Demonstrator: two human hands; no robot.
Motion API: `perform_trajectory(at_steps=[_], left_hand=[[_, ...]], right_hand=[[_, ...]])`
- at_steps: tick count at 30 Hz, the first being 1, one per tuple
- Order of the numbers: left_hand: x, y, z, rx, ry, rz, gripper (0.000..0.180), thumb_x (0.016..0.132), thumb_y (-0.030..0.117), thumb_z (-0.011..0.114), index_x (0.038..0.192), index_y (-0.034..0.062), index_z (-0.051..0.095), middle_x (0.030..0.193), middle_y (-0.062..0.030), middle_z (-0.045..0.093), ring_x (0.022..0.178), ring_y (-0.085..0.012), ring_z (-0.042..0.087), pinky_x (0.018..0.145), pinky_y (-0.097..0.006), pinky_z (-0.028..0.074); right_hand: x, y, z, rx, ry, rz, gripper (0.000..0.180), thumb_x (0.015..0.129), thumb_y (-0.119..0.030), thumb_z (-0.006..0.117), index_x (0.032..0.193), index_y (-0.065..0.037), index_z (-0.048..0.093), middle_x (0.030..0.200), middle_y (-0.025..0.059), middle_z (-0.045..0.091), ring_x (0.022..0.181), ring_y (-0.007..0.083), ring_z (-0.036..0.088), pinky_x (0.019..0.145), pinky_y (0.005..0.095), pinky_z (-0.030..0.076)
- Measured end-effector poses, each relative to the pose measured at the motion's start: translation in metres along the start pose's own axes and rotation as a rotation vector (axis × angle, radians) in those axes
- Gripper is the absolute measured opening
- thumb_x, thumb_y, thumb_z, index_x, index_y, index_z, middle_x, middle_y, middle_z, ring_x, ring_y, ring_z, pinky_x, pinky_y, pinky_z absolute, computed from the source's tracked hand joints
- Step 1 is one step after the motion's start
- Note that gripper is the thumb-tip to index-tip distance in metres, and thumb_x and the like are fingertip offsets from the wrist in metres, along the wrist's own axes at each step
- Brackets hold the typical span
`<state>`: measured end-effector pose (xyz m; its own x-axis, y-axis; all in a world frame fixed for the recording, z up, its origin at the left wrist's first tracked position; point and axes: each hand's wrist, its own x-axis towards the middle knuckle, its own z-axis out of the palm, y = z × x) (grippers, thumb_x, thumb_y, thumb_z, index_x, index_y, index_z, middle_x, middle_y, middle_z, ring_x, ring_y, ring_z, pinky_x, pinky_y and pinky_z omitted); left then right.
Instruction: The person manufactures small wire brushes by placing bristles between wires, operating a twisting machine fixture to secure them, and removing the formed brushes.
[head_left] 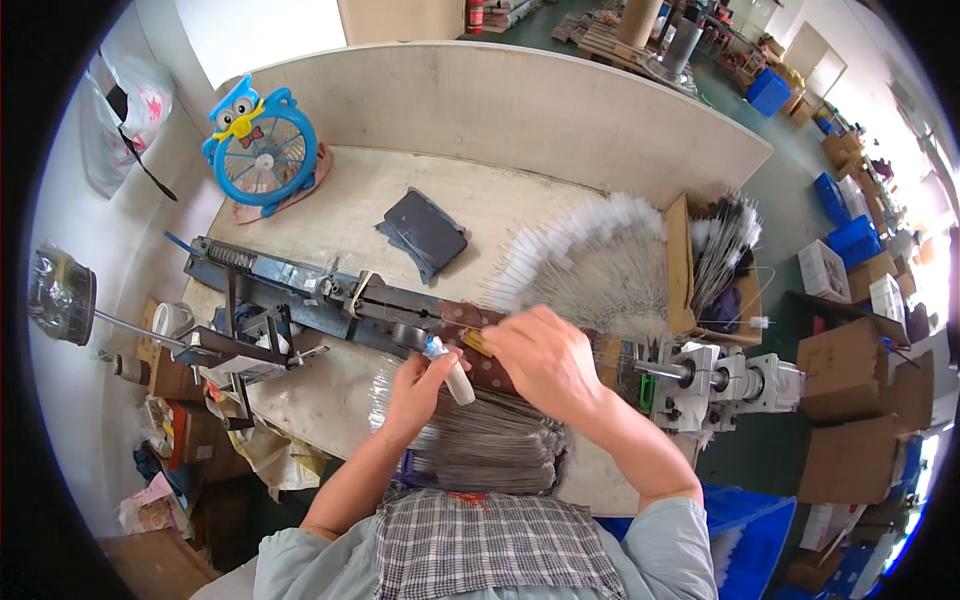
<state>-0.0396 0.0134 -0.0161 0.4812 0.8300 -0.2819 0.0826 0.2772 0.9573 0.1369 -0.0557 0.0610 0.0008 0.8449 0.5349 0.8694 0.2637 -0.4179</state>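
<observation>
My left hand [412, 397] is closed round a small white bottle [460, 384] with a blue top, tilted over the machine bench. Next to the bottle's top sits a dark round piece [408, 336]. To the right, my right hand [545, 362] has its fingers curled together over a brown dotted cloth [492, 374]; what they pinch is hidden. By its fingertips lies a yellow piece [475, 342], partly covered. A long metal fixture [300, 290] runs from the left toward both hands. Close to my lap lies a thick bundle of thin metal wires [500, 440].
Wire brushes with white tips [590, 250] fan out at the back right, beside a cardboard box [682, 270] of more brushes. A motor unit [735, 385] stands right. A blue fan [264, 160] and a dark flat packet [425, 232] are behind. A blue bin [760, 530] stands lower right.
</observation>
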Motion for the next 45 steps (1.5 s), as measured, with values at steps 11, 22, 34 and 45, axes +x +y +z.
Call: perform_trajectory(at_steps=[11, 22, 34, 45], left_hand=[[0.013, -0.013, -0.005, 0.445, -0.093, 0.176, 0.015, 0.078, 0.006, 0.065, 0.082, 0.0015, 0.051, 0.064, -0.0048, 0.057, 0.056, -0.0129, 0.057, 0.051, -0.026, 0.045], [-0.017, -0.031, -0.161, -0.585, 0.457, -0.179, 0.025, 0.089, 0.032, 0.061, 0.099, 0.01, 0.058, 0.082, 0.0006, 0.061, 0.074, -0.0124, 0.06, 0.064, -0.027, 0.05], [-0.006, -0.039, -0.169, -0.56, 0.652, -0.095, 0.013, 0.085, 0.022, 0.063, 0.084, 0.0092, 0.062, 0.072, 0.0005, 0.059, 0.066, -0.0092, 0.055, 0.06, -0.024, 0.045], [-0.01, 0.006, 0.047, -0.401, -0.108, 0.029, 0.015, 0.092, 0.015, 0.057, 0.093, 0.0006, 0.061, 0.081, -0.0073, 0.064, 0.064, -0.0111, 0.057, 0.06, -0.023, 0.045]], right_hand=[[-0.033, 0.029, 0.077, -0.046, -0.164, 0.19, 0.027, 0.078, -0.019, 0.066, 0.102, -0.006, 0.061, 0.085, 0.0064, 0.059, 0.081, 0.0246, 0.061, 0.07, 0.0333, 0.05], [-0.03, 0.014, 0.036, 0.153, -0.305, 0.229, 0.025, 0.078, -0.014, 0.066, 0.1, -0.004, 0.06, 0.085, 0.0114, 0.056, 0.077, 0.0322, 0.059, 0.065, 0.0397, 0.05], [-0.025, -0.004, 0.004, 0.276, -0.288, 0.216, 0.026, 0.074, 0.005, 0.062, 0.1, -0.001, 0.061, 0.09, 0.0126, 0.059, 0.081, 0.0319, 0.06, 0.067, 0.0371, 0.05], [-0.023, 0.024, -0.028, 0.246, -0.102, 0.43, 0.016, 0.075, -0.011, 0.07, 0.09, -0.003, 0.066, 0.075, 0.0091, 0.062, 0.075, 0.0263, 0.059, 0.067, 0.035, 0.047]])
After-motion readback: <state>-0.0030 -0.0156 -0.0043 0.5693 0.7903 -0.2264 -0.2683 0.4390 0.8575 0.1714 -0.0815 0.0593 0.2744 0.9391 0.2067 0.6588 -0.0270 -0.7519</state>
